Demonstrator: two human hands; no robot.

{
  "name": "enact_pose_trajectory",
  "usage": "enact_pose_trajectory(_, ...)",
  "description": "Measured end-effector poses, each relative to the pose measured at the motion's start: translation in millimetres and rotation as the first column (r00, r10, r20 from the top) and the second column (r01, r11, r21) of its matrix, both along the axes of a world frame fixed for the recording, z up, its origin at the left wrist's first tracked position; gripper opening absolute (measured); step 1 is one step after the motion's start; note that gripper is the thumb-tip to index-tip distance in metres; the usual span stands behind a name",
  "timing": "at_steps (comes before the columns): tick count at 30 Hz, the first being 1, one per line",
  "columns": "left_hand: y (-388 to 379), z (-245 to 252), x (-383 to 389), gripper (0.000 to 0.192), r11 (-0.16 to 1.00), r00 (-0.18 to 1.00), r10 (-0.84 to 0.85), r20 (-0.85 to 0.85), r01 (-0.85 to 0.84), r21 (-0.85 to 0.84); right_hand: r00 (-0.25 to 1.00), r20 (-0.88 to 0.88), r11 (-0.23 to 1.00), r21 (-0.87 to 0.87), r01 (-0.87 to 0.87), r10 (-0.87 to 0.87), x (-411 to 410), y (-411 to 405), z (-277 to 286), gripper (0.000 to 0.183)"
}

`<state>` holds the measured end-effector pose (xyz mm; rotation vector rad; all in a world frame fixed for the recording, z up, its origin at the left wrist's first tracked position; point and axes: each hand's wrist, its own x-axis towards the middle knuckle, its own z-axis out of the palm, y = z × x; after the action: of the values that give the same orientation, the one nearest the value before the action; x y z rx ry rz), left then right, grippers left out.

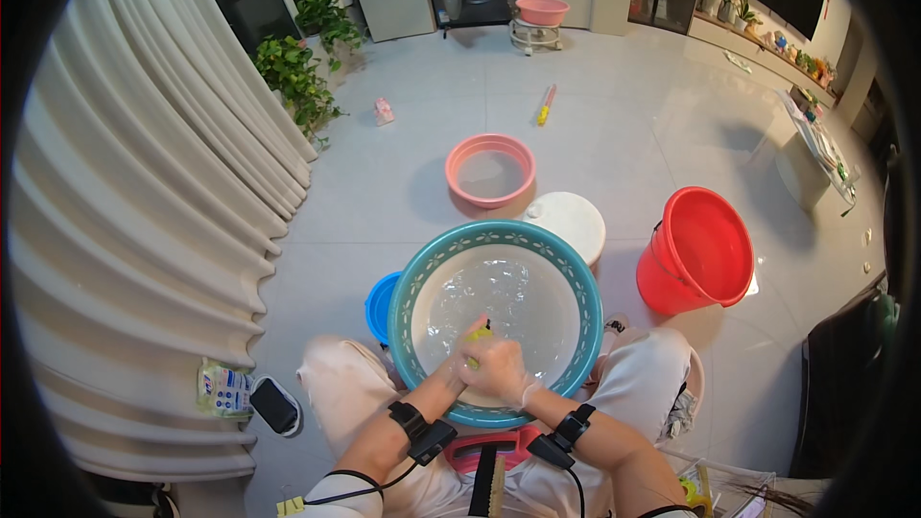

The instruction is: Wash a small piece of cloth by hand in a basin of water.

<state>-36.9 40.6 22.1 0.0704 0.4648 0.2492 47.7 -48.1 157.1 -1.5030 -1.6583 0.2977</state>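
Observation:
A large teal-rimmed basin point(590, 288) with a white inside holds clear water in front of me. Over its near part my left hand point(464, 356) and my right hand point(498, 367) press together around a small yellow-green item point(478, 335) with a dark spot at its top. Both hands grip it; most of it is hidden by the fingers, and its kind is unclear. Thin clear gloves seem to cover the hands. Black devices with cables are strapped to both forearms.
A blue basin point(378, 308) sits left of the big basin, a white round lid or stool point(575, 223) behind it. Beyond stands a pink basin point(489, 200); a red bucket point(658, 273) is at right. A phone point(274, 405) and wipes pack point(224, 390) lie left, near a curtain point(165, 266).

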Motion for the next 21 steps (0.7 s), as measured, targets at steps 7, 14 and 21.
enact_pose_trajectory(7,-17.5,41.3,15.1,0.027,0.997,0.922,0.068,-0.38,-0.053,0.05,0.973,0.135,0.978,-0.066,0.2,-0.19,32.9,15.7,-18.7,0.012)
enact_pose_trajectory(14,3.0,67.1,3.6,0.024,0.964,0.827,0.259,-0.5,-0.186,0.192,0.924,0.257,0.81,-0.451,0.374,-0.283,78.1,30.7,-33.2,0.018)
enact_pose_trajectory(21,1.1,29.3,-7.9,0.054,0.956,0.643,0.229,-0.731,-0.009,0.292,0.997,0.064,0.771,-0.632,0.078,-0.048,70.1,23.4,-101.2,0.051)
